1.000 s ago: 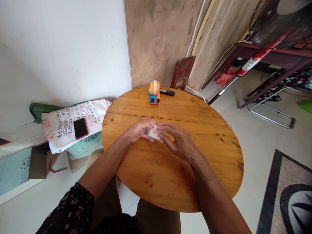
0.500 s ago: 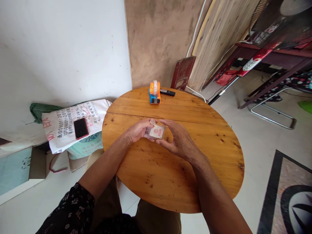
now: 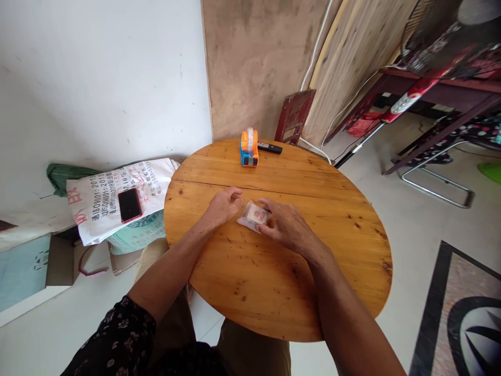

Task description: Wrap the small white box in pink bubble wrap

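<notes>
A small clear packet [image 3: 253, 215] with a red-and-white label lies on the round wooden table [image 3: 274, 282]. My right hand [image 3: 285, 225] rests on the packet's right side, its fingers pinching the edge. My left hand [image 3: 224, 204] sits just left of the packet, apart from it, fingers curled loosely with nothing seen in them. An orange and blue tape dispenser [image 3: 249, 148] stands at the table's far edge, with a black remote-like stick [image 3: 270, 148] next to it.
A printed white sack [image 3: 117, 198] with a red-cased phone [image 3: 129, 204] on top lies left of the table. A dark red chair [image 3: 293, 116] stands behind the table. A fan and a metal-framed chair [image 3: 438, 172] are at the right, a patterned rug [image 3: 462, 313] at the lower right.
Both hands held the packet above the table before. Now the packet lies flat on the wood, the left hand has let go and drawn back left, the right hand stays on it.
</notes>
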`<state>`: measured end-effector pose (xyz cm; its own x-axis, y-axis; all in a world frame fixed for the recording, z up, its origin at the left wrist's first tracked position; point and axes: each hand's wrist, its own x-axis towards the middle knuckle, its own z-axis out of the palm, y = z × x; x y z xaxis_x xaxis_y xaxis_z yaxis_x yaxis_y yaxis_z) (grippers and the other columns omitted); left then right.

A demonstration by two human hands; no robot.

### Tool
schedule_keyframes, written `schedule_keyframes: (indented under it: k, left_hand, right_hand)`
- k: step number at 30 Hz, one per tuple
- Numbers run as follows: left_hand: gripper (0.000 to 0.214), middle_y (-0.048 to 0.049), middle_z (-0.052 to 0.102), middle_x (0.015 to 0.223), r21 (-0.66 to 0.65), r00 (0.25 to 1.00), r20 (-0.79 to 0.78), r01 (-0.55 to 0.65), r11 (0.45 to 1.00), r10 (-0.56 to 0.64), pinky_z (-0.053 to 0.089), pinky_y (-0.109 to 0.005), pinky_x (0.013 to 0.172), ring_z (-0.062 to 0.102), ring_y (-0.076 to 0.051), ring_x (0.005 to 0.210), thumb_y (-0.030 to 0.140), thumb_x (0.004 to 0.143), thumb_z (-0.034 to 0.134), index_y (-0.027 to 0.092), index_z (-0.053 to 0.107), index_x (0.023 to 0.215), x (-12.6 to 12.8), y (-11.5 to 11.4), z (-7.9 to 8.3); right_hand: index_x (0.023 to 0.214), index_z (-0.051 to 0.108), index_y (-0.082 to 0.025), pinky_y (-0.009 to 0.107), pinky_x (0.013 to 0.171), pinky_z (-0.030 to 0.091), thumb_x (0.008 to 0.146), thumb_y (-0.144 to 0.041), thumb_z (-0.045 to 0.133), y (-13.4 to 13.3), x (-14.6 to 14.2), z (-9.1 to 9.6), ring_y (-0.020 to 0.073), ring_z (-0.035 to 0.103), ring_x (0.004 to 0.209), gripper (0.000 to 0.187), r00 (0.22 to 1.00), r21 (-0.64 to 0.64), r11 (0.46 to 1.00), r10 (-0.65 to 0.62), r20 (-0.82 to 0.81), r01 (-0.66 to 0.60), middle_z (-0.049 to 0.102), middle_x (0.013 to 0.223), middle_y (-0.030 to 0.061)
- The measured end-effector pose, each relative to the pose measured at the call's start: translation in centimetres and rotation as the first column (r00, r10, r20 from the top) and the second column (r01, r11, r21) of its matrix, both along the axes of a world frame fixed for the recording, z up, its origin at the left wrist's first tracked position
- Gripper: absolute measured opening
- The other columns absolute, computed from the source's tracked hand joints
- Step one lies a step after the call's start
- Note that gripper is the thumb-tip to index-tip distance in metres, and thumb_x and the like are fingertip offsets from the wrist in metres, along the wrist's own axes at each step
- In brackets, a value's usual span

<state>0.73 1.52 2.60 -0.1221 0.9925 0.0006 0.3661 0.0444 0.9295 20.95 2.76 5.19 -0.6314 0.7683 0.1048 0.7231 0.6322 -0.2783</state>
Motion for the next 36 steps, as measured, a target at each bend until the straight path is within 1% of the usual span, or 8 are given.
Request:
schedule_keyframes:
  k: [4,9,14,17,22,26,30,36]
  left_hand:
    - [0.023,-0.0028,0.069,0.083,-0.028,0.999,-0.003,0.039,0.999,-0.039,0.048,-0.023,0.071,0.061,-0.013,0.075,0.014,0.082,0.056,0.014,0.068,0.102,-0.2,0.0,0.1]
    - [0.019,-0.0017,0.067,0.082,-0.108,0.994,0.081,0.075,0.991,-0.067,0.043,-0.019,0.056,0.057,-0.009,0.063,0.015,0.083,0.057,0.013,0.066,0.100,-0.2,-0.2,0.6]
    - [0.030,0.0036,0.056,0.064,-0.166,0.976,0.146,0.182,0.969,-0.159,0.038,-0.018,0.045,0.052,-0.009,0.052,0.021,0.087,0.059,0.011,0.058,0.116,0.2,-0.5,1.0]
    - [0.028,0.0030,0.056,0.064,-0.196,0.962,0.143,0.257,0.946,-0.231,0.040,-0.018,0.045,0.053,-0.009,0.052,0.023,0.089,0.059,0.011,0.059,0.114,0.2,-0.6,1.1]
    - [0.019,0.0009,0.059,0.067,-0.208,0.934,0.122,0.355,0.911,-0.336,0.046,-0.018,0.049,0.056,-0.009,0.056,0.024,0.090,0.055,0.012,0.063,0.103,-0.1,-0.6,1.2]
    - [0.022,0.0010,0.059,0.068,-0.217,0.943,0.123,0.331,0.919,-0.310,0.046,-0.018,0.047,0.056,-0.009,0.056,0.025,0.090,0.058,0.012,0.060,0.108,-0.1,-0.7,1.3]
    - [0.030,0.0005,0.059,0.070,-0.225,0.959,0.113,0.280,0.933,-0.260,0.046,-0.018,0.046,0.057,-0.010,0.057,0.026,0.090,0.061,0.010,0.058,0.115,0.0,-0.8,1.4]
    - [0.017,0.0012,0.059,0.066,-0.218,0.929,0.158,0.364,0.905,-0.335,0.048,-0.019,0.050,0.056,-0.009,0.056,0.023,0.090,0.057,0.012,0.063,0.101,-0.2,-0.7,1.2]
  right_hand:
    - [0.145,0.047,-0.016,0.049,0.095,0.049,0.080,-0.036,0.071,0.2,0.6,0.2,0.0349,0.066,0.111,0.071,0.999,-0.051,0.999,0.013,-0.052,-0.016,0.069,0.124,0.0144]
    - [0.142,0.051,-0.017,0.050,0.096,0.049,0.078,-0.042,0.074,0.3,1.1,0.5,0.0365,0.062,0.118,0.073,0.999,-0.098,0.995,0.033,-0.039,-0.036,0.065,0.131,0.0167]
    - [0.139,0.054,-0.017,0.044,0.091,0.049,0.079,-0.027,0.069,-0.1,0.2,0.7,0.0325,0.066,0.109,0.062,0.995,-0.071,0.992,0.105,-0.005,-0.105,0.071,0.118,0.0140]
    - [0.136,0.055,-0.017,0.039,0.088,0.048,0.079,-0.018,0.063,-0.3,0.1,0.5,0.0292,0.067,0.104,0.058,0.992,-0.039,0.991,0.129,-0.013,-0.129,0.073,0.111,0.0117]
    - [0.136,0.054,-0.014,0.042,0.090,0.049,0.080,-0.022,0.063,0.0,0.7,0.1,0.0312,0.065,0.109,0.058,0.990,-0.047,0.990,0.137,0.011,-0.136,0.069,0.123,0.0159]
    - [0.133,0.057,-0.019,0.043,0.089,0.050,0.080,-0.030,0.068,0.2,1.1,0.5,0.0317,0.066,0.109,0.056,0.988,-0.065,0.986,0.152,0.002,-0.151,0.070,0.123,0.0134]
    - [0.124,0.063,-0.019,0.038,0.079,0.052,0.081,-0.033,0.070,0.0,1.2,1.1,0.0301,0.069,0.096,0.046,0.993,-0.100,0.991,0.093,0.073,-0.086,0.074,0.110,0.0118]
    - [0.136,0.055,-0.015,0.034,0.077,0.050,0.079,-0.031,0.072,-0.2,0.4,1.0,0.0290,0.070,0.095,0.062,0.993,-0.029,1.000,0.012,0.119,-0.008,0.075,0.110,0.0117]
